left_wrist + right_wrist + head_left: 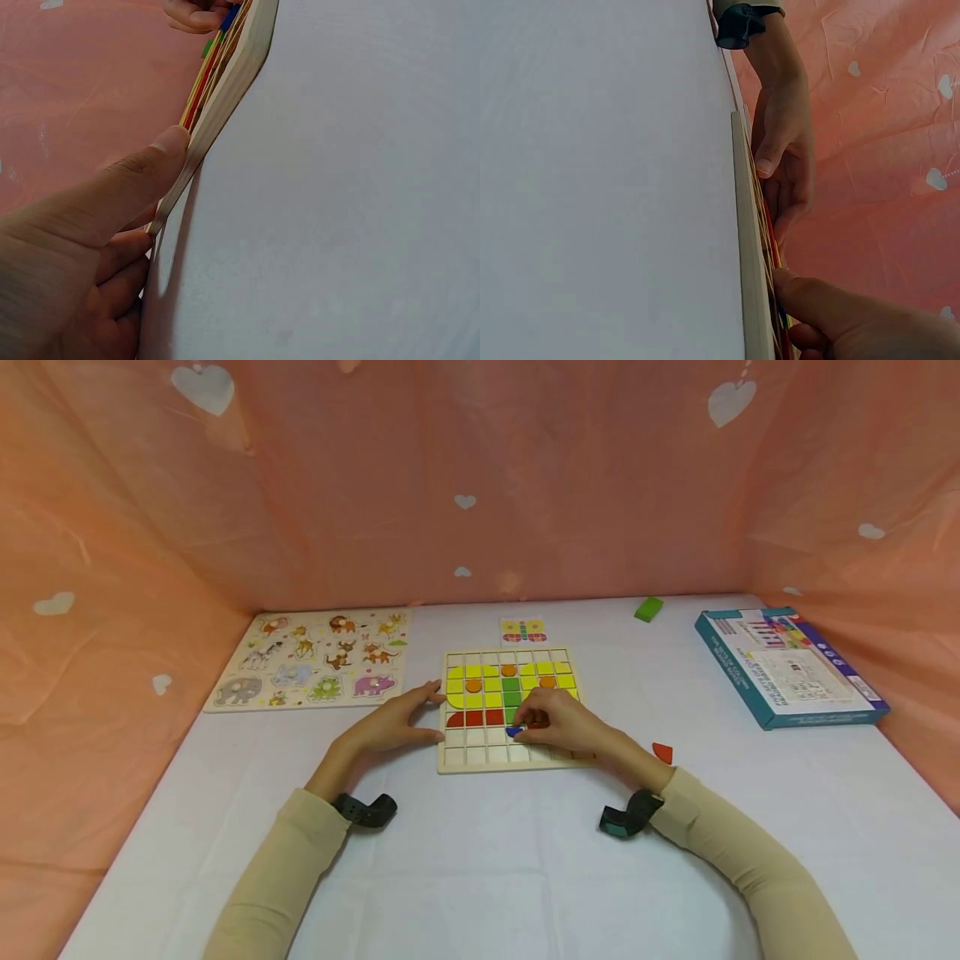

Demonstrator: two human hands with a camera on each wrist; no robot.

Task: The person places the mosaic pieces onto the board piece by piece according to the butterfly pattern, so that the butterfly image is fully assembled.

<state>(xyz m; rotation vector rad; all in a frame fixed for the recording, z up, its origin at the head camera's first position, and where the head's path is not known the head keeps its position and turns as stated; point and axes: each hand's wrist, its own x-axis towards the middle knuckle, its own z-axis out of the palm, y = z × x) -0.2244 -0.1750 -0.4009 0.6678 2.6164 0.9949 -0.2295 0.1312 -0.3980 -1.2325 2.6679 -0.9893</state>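
A wooden grid board (476, 762) lies on the white table, partly filled with yellow, orange, green and red flat pieces. My right hand (564, 720) pinches a small blue piece (513, 732) over the grid, just below the green column (512, 697). In the left wrist view the same blue piece (229, 16) shows at the fingertips. My left hand (392, 723) rests at the board's left edge, thumb and fingers spread and touching its side. The right hand hides part of the board's right half.
A pattern card (523, 631) with a butterfly lies behind the board. An animal puzzle (311, 660) is at the left, a box (791, 668) at the right. A green piece (648, 609) is at the back, and a red piece (663, 752) lies near my right wrist.
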